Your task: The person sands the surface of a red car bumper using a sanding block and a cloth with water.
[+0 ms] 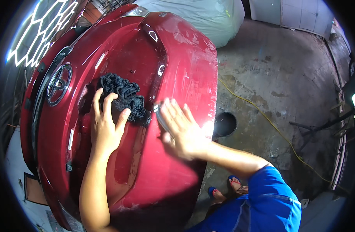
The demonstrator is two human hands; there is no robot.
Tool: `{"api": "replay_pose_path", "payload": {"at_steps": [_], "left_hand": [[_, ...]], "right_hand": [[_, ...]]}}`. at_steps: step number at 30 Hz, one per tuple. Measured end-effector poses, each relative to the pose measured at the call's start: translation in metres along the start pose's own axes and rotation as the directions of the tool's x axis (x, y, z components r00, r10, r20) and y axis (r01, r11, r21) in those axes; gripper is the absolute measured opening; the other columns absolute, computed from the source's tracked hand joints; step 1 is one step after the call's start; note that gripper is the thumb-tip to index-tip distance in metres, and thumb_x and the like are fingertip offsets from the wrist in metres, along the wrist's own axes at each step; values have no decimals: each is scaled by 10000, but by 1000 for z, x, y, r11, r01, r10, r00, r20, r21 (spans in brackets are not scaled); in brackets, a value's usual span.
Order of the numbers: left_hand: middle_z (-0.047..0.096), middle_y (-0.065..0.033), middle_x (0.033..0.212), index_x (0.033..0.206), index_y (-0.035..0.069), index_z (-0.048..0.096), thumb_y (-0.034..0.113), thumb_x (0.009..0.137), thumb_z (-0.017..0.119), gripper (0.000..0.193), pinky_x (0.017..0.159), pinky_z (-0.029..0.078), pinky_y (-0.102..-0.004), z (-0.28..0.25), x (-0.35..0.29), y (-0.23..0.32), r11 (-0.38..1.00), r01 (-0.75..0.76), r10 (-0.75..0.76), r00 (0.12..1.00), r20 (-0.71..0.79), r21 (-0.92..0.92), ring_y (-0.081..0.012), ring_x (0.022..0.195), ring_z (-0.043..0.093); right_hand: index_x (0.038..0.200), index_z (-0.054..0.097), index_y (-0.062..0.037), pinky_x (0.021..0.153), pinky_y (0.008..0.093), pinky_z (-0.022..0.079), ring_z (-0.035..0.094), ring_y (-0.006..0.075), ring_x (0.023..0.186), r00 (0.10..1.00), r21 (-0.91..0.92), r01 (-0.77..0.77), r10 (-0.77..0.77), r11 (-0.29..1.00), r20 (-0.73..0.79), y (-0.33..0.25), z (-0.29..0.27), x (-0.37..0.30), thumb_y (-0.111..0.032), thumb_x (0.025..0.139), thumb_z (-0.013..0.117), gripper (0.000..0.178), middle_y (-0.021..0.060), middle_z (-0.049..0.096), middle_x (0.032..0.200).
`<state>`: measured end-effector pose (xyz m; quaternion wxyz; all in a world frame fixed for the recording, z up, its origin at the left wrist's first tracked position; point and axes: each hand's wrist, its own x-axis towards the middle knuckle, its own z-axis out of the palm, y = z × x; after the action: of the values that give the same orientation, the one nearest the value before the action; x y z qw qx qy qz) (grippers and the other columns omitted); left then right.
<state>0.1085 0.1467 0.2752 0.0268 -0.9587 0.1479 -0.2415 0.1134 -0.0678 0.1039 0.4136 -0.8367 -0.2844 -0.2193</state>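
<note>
A glossy red car bumper (173,181) spans the left and middle of the view, wet and streaked in places. On its recessed panel lies a crumpled dark cloth (127,94) with a fluffy texture. My left hand (108,129) is at the cloth's near left edge, its fingers spread and slightly bent, not closed around it. To the right, my right hand (183,129) presses a thin grey pad (161,118) flat against the painted surface. Only the pad's left edge shows, with a small dark and white mark; the palm and fingers cover the rest.
A dark bucket (225,124) stands on the stained concrete floor right of the car. A yellow cord (270,121) runs across that floor. Behind is a vehicle under a pale cover (208,19). Bright hexagonal lights (42,33) glare at upper left.
</note>
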Motion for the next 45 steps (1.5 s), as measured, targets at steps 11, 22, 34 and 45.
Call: {"api": "replay_pose_path", "payload": {"at_steps": [11,22,34,45], "left_hand": [[343,-240,1612,1409,109,538,418,1014,665,517,1171,372,-602,-1,3,5,999,-12,12,1000,1,40,-505,1446,396],[346,-234,1619,1403,105,544,437,1021,655,518,1174,370,-587,-8,3,1,999,-34,35,999,-21,43,-492,1455,398],[348,-237,1613,1400,111,546,424,1004,680,522,1164,376,-595,2,6,8,999,-47,47,999,-9,-18,-507,1437,403],[344,-195,1633,1407,127,546,427,1022,658,501,1186,356,-591,0,5,7,1000,-6,6,1000,12,-5,-467,1476,389]], "right_hand": [[1656,268,-29,1280,634,37,93,429,1625,990,85,43,-54,995,129,-21,-3,-14,-372,1058,421,707,226,144,1750],[1653,260,-1,1278,651,36,129,408,1623,998,-74,48,-45,996,40,3,-11,17,-394,1063,377,718,216,205,1739],[1567,416,44,1246,704,107,241,441,1586,984,-328,61,-113,943,-140,53,-23,51,-426,1053,453,697,207,430,1635],[1600,308,75,1282,536,237,272,513,1548,995,-121,37,-49,992,-92,42,-16,24,-271,1031,566,715,352,250,1665]]}}
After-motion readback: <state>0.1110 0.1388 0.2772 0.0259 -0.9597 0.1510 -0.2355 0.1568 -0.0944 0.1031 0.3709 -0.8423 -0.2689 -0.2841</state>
